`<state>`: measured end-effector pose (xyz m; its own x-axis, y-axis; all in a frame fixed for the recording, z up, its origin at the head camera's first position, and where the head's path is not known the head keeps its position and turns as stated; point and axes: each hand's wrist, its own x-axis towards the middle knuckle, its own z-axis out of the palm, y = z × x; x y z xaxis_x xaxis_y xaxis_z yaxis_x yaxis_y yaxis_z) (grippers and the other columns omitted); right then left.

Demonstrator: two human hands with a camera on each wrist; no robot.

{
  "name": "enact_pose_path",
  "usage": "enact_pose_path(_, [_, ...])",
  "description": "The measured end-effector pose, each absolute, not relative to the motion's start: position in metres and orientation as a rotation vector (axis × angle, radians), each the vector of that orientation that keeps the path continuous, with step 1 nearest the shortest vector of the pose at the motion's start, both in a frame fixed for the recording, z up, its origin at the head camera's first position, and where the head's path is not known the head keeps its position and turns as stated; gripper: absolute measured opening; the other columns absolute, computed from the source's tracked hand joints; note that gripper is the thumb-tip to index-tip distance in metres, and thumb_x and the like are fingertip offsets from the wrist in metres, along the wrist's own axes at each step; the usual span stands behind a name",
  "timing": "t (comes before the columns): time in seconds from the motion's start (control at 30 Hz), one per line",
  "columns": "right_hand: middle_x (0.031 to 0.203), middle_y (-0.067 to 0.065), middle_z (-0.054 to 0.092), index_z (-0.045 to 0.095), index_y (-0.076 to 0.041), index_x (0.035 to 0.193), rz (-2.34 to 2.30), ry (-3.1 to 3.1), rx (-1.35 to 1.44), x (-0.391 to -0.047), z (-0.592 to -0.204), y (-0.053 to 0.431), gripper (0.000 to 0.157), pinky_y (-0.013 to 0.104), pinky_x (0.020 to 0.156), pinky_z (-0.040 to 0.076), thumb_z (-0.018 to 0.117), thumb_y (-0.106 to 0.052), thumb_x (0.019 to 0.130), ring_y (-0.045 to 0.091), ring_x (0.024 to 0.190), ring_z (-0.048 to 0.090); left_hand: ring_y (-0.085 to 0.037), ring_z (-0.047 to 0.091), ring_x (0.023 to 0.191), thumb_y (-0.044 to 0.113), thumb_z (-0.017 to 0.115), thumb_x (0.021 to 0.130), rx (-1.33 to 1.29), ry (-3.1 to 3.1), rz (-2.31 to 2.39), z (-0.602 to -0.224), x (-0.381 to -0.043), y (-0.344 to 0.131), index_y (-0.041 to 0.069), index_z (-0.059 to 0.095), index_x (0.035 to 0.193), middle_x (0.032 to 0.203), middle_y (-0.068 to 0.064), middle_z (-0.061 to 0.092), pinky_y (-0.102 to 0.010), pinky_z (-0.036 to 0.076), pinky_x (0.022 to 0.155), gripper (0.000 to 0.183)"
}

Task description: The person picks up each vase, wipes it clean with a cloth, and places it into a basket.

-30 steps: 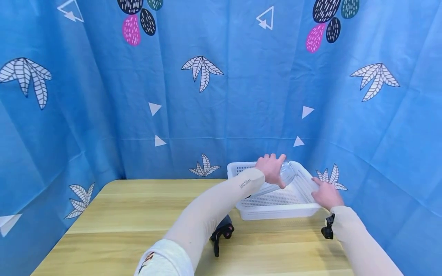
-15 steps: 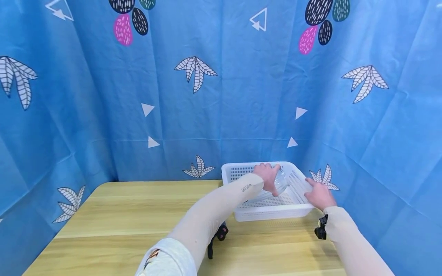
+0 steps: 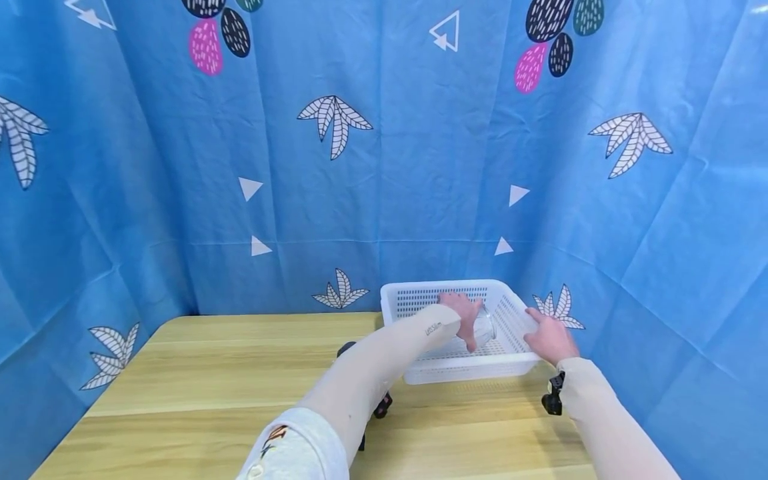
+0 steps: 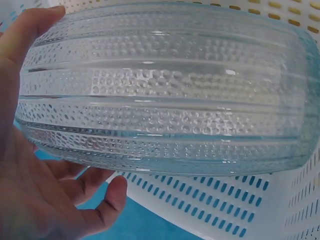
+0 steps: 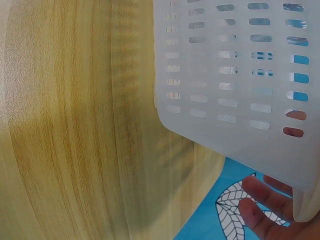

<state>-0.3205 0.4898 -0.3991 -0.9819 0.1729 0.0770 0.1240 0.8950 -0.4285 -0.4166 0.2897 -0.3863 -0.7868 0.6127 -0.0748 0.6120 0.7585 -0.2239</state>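
Note:
A clear glass vase [image 4: 160,95], ribbed and beaded, lies sideways inside the white plastic basket [image 3: 474,369]. My left hand [image 3: 461,320] reaches down into the basket and grips the vase near one end. In the left wrist view, the left thumb lies along the upper side of the glass and the other fingers show below it. Much of the vase is hidden behind the left hand and forearm in the head view. At the basket's right side, my right hand [image 3: 552,337] holds the rim, its fingers [image 5: 265,200] on the outside of the wall.
The slotted basket stands at the back right of a wooden table [image 3: 240,373]. Blue patterned curtains [image 3: 336,200] hang behind the table and along both sides. Black wrist cameras sit under the left sleeve [image 3: 360,380] and on the right wrist [image 3: 553,393].
My left hand has lowered the vase deeper into the basket. The right hand keeps its hold on the rim. The head view has shifted slightly.

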Motion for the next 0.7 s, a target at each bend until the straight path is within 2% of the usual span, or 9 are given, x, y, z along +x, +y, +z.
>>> enact_pose_path(0.17, [0.147,0.037,0.041,0.033,-0.006,0.156,0.7,-2.962,-0.246,-0.321,-0.4,0.484,0.076,0.034,0.058,0.043,0.063,-0.014,0.087,0.033,0.089,0.062,-0.017,0.061,0.108,0.069,0.084,0.059,-1.056,-2.966,0.482,-0.394,-0.417,0.289,0.04,0.038,0.15,0.124,0.004,0.064,-0.049,0.05,0.094,0.106])
enact_pose_path(0.3, [0.148,0.037,0.039,0.031,-0.007,0.157,0.72,-2.968,-0.247,-0.324,-0.398,0.479,0.076,0.034,0.056,0.043,0.062,-0.014,0.088,0.027,0.076,0.059,-0.015,0.061,0.104,0.071,0.083,0.059,-1.031,-3.006,0.472,-0.393,-0.418,0.281,0.038,0.038,0.15,0.122,0.003,0.063,-0.044,0.053,0.088,0.106])
enact_pose_path(0.33, [0.149,0.037,0.038,0.031,-0.007,0.157,0.712,-2.969,-0.245,-0.326,-0.397,0.478,0.076,0.034,0.056,0.042,0.062,-0.015,0.088,0.027,0.074,0.058,-0.016,0.061,0.105,0.071,0.083,0.06,-0.998,-3.015,0.471,-0.388,-0.414,0.279,0.035,0.039,0.15,0.123,0.001,0.063,-0.045,0.053,0.088,0.106])
enact_pose_path(0.53, [0.148,0.037,0.039,0.032,-0.007,0.157,0.661,-2.986,-0.236,-0.326,-0.394,0.481,0.076,0.034,0.056,0.042,0.062,-0.018,0.088,0.03,0.086,0.06,-0.019,0.061,0.113,0.081,0.076,0.059,-1.04,-2.993,0.455,-0.388,-0.416,0.279,0.032,0.033,0.154,0.13,-0.001,0.061,-0.043,0.053,0.088,0.116])
enact_pose_path(0.57, [0.148,0.037,0.039,0.032,-0.007,0.157,0.657,-2.991,-0.236,-0.325,-0.394,0.482,0.076,0.035,0.057,0.043,0.062,-0.018,0.088,0.031,0.086,0.06,-0.018,0.061,0.112,0.083,0.075,0.058,-1.078,-2.987,0.434,-0.393,-0.421,0.281,0.035,0.03,0.155,0.131,0.001,0.061,-0.041,0.053,0.086,0.117])
enact_pose_path(0.7, [0.147,0.038,0.04,0.035,-0.005,0.155,0.638,-3.007,-0.238,-0.322,-0.394,0.489,0.071,0.04,0.063,0.047,0.06,-0.023,0.091,0.036,0.094,0.061,-0.014,0.063,0.11,0.085,0.073,0.06,-1.107,-3.012,0.326,-0.389,-0.42,0.282,0.034,0.034,0.154,0.128,0.005,0.064,-0.034,0.053,0.081,0.113])
